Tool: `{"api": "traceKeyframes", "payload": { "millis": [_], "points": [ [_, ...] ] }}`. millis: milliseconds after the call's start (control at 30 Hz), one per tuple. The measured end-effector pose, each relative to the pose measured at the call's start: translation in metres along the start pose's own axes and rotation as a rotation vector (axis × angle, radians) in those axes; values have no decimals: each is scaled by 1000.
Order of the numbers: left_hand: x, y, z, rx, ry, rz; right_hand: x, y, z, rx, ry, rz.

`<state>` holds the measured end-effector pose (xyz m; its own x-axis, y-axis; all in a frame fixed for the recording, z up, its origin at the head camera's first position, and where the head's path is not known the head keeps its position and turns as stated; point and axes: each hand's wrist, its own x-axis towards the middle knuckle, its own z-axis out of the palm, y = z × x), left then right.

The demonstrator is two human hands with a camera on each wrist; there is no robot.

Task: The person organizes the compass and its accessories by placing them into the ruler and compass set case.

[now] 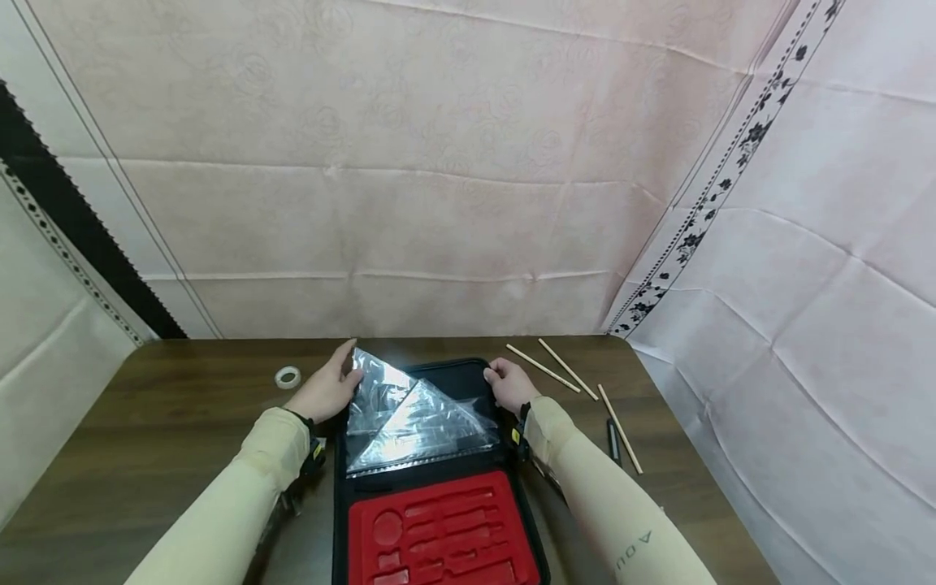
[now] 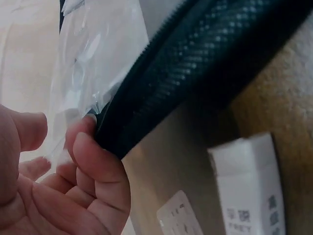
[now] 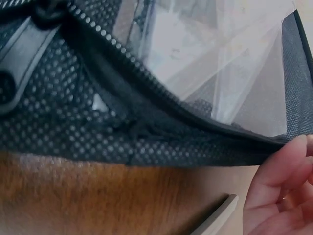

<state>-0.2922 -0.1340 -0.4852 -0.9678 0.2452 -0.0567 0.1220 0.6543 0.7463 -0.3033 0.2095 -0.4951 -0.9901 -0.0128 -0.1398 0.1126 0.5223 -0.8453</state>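
Observation:
A black zip case (image 1: 453, 375) lies spread on the wooden table, its lid half away from me. Clear, shiny plastic sheets (image 1: 431, 426) with a folded-over triangular part lie on the lid. The near half holds a red moulded tray (image 1: 439, 508) with shaped recesses. At the lid's far left corner, my left hand (image 1: 327, 392) holds the zipped edge with curled fingers; its thumb stands apart in the left wrist view. My right hand (image 1: 510, 385) pinches the lid's far right edge between thumb and fingers. In the right wrist view a zip pull (image 3: 27, 54) hangs near that edge.
A roll of white tape (image 1: 278, 379) lies left of the case. Several thin wooden sticks (image 1: 620, 431) and a dark pen-like tool (image 1: 613, 443) lie to the right. The left wrist view has a white printed box (image 2: 249, 186) beside the case. Pale cloth (image 1: 439, 219) hangs behind the table.

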Motion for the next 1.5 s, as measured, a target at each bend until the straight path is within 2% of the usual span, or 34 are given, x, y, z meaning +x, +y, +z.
{"api": "traceKeyframes", "payload": {
  "millis": [233, 400, 667, 867, 1033, 1200, 1333, 1400, 1500],
  "points": [
    [-3, -1, -2, 7, 38, -12, -1, 2, 3, -26, 21, -7],
    [-8, -1, -5, 1, 102, 10, 0, 5, 5, -32, 66, -14],
    [-13, -8, -2, -17, 152, 71, 3, 9, 8, -9, 118, -18],
    [-18, 3, -10, -89, 195, 15, 1, 4, 9, -19, 121, -16],
    [-23, 10, -20, -146, 158, -44, -1, 0, 10, -36, 116, -28],
    [-23, 6, -20, -224, 88, -88, 0, 2, 8, -110, 136, -62],
    [-20, 2, -17, -289, 93, -117, 2, 2, 7, -159, 135, -90],
    [-20, 0, -18, -286, 94, -125, 3, 3, 7, -173, 122, -102],
    [-18, 0, -20, -226, 83, -94, 4, 4, 8, -182, 112, -112]
  ]
}}
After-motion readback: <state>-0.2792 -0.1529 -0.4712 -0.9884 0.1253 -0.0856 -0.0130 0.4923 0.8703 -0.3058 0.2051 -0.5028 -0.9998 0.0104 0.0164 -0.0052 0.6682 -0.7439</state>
